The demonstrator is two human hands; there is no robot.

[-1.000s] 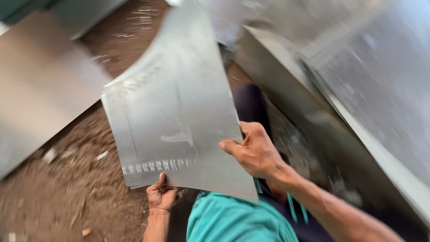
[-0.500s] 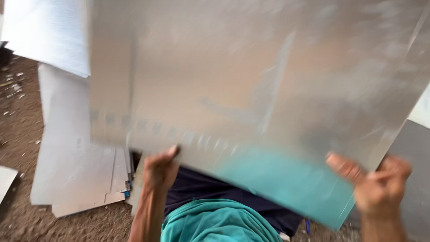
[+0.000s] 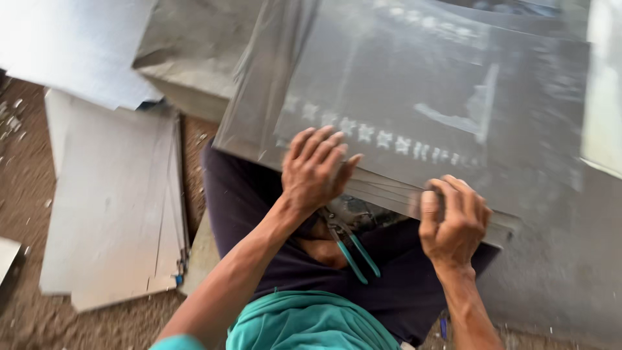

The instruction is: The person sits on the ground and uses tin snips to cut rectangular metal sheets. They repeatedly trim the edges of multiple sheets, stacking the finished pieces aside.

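Dirt floor (image 3: 26, 194), metal sheets (image 3: 110, 220), hands on sheet (image 3: 414, 104)

A big grey metal sheet (image 3: 414, 110) fills the space in front, so nothing can pass there. Both hands press its near edge: the left hand (image 3: 315, 170) and the right hand (image 3: 453, 220). Snips with teal handles (image 3: 350, 243) lie on the lap between them. A stack of flat sheets (image 3: 110, 214) blocks the left. Bare dirt ground (image 3: 26, 194) lies further left.
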